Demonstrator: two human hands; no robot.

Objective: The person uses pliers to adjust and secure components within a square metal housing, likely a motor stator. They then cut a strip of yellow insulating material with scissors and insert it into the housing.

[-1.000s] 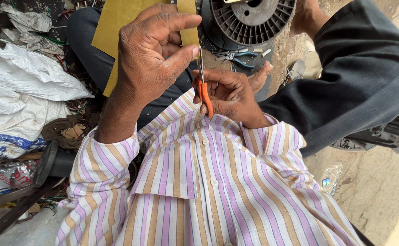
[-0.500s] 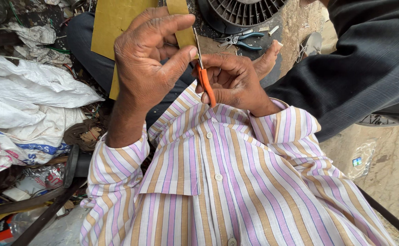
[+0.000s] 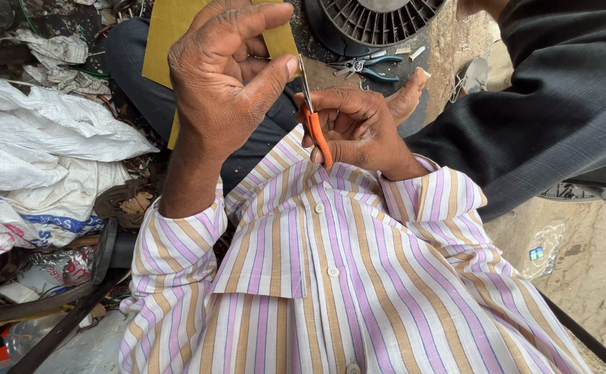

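Orange-handled scissors (image 3: 315,125) sit gripped in the right hand (image 3: 358,128), long axis near upright, blades pointing up and away into the edge of a yellow-olive sheet (image 3: 171,34). The left hand (image 3: 223,76) pinches that sheet just beside the blades.

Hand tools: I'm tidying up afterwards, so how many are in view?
2. The orange-handled scissors are in the right hand, blades at the yellow sheet held by the left hand. Blue-handled pliers lie on the ground. Clutter may hide others.
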